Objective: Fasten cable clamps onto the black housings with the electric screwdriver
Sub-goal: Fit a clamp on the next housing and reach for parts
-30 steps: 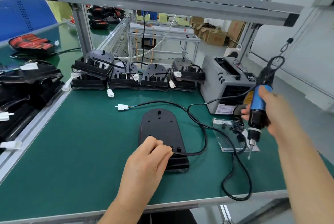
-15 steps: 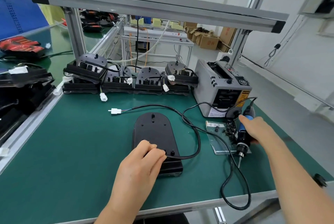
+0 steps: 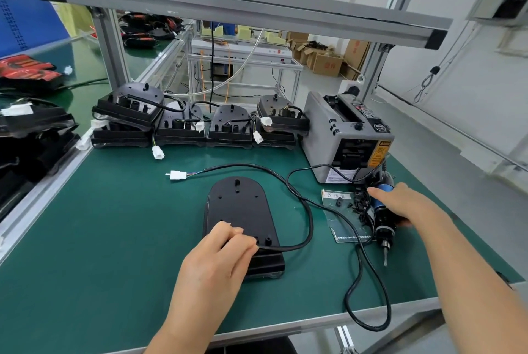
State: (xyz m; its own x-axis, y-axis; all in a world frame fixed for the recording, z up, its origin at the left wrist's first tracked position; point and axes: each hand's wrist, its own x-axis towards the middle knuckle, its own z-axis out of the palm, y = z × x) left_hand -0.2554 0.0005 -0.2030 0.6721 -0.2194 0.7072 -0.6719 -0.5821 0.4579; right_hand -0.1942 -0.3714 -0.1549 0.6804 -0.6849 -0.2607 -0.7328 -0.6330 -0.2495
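Observation:
A black oval housing (image 3: 238,208) lies flat on the green mat in the middle of the bench. My left hand (image 3: 217,259) rests on its near end, fingers curled where the black cable (image 3: 303,210) leaves the housing. That cable ends in a white connector (image 3: 176,175). My right hand (image 3: 405,205) grips the blue-and-black electric screwdriver (image 3: 384,225), which lies low against the mat with its bit pointing toward me. Small black clamps and screws (image 3: 357,205) are scattered on a clear bag just left of the screwdriver.
A grey tape dispenser (image 3: 343,136) stands at the back right. Several black housings (image 3: 183,122) with white plugs are lined up along the bench's far edge. More black parts (image 3: 28,139) are piled on the left bench. A loop of cable (image 3: 368,308) reaches the near edge.
My right hand has lowered the screwdriver from chest height down to the mat beside the bag of parts. My left hand has stayed on the housing.

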